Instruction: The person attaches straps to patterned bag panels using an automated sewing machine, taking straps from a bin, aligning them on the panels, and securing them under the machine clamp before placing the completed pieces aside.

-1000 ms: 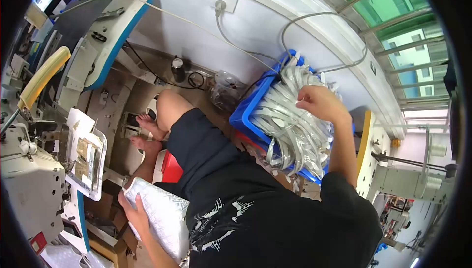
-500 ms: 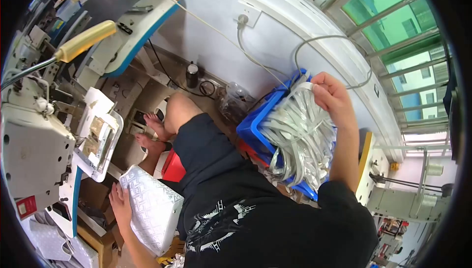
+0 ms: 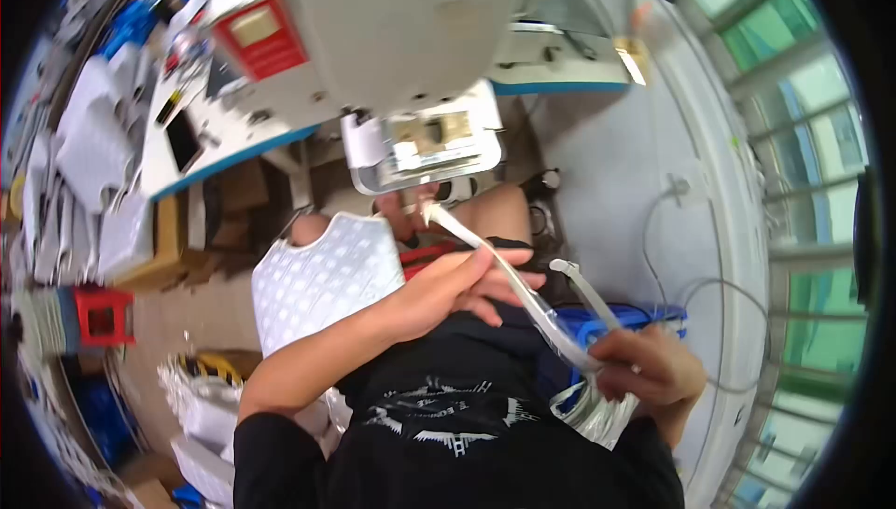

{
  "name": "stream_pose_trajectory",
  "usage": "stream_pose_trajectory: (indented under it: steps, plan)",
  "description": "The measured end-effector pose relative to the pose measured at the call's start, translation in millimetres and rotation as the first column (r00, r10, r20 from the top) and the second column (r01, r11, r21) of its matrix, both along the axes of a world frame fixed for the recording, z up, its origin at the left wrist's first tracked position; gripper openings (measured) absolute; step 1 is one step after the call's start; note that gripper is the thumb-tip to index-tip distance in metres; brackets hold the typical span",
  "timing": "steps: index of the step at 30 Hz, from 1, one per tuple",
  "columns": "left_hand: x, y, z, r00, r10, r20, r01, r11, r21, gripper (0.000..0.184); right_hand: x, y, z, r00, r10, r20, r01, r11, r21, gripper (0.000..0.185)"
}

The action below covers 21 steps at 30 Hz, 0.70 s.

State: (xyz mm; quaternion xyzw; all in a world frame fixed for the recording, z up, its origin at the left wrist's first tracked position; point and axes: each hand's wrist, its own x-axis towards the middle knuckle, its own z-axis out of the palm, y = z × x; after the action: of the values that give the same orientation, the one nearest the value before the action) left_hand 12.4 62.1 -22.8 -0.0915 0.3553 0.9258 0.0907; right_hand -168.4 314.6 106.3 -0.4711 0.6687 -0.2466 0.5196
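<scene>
A white strap (image 3: pixel 515 278) stretches diagonally in front of my lap, with its lower end gripped in my right hand (image 3: pixel 649 364). A shorter end of strap (image 3: pixel 586 292) with a small buckle-like piece also sticks up from that hand. My left hand (image 3: pixel 457 292) reaches across to the strap's middle, fingers stretched and spread beside it; whether they touch it is hard to tell. On my left thigh rests a white quilted fabric piece (image 3: pixel 327 271), partly covered by my left forearm. Below my right hand, more pale straps (image 3: pixel 602 416) lie in a blue bin (image 3: pixel 663 320).
A sewing machine (image 3: pixel 411 28) with a metal work plate (image 3: pixel 425 173) stands right ahead of my knees. On the table (image 3: pixel 224 150) at the left lies a phone (image 3: pixel 183 140). White fabric pieces (image 3: pixel 93 136) are stacked farther left. A red stool (image 3: pixel 103 315) stands on the floor.
My view has swung left toward the machine. My right hand has drawn a strap away from the bin to in front of me. My left hand has left the quilted piece and come to the strap.
</scene>
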Motion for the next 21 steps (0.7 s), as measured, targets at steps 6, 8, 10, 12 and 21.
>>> stream_pose_trajectory:
  steps: [6,8,10,12,21]
  plan:
    - [7,2,-33,0.981,0.189,-0.041,-0.192,0.978,-0.084,0.047,4,15,-82,0.961,0.112,0.252,-0.141,0.985,0.099,0.018]
    - [6,1,-31,0.984,0.171,-0.049,-0.174,0.983,-0.061,0.044,10,18,-104,0.956,0.246,0.162,-0.208,0.954,-0.217,0.025]
    - [3,0,-28,0.99,0.126,-0.059,-0.131,0.987,-0.089,0.044,19,8,-115,0.97,0.197,0.143,-0.152,0.949,-0.275,0.028]
    - [-1,-1,-25,0.995,0.059,-0.081,-0.07,0.988,-0.14,0.046,30,-7,-120,0.987,0.118,0.108,-0.068,0.921,-0.384,0.033]
    - [-27,39,-28,0.957,0.223,-0.187,-0.221,0.975,0.029,0.049,17,-80,-102,0.781,-0.447,0.437,0.587,0.765,-0.267,0.043]
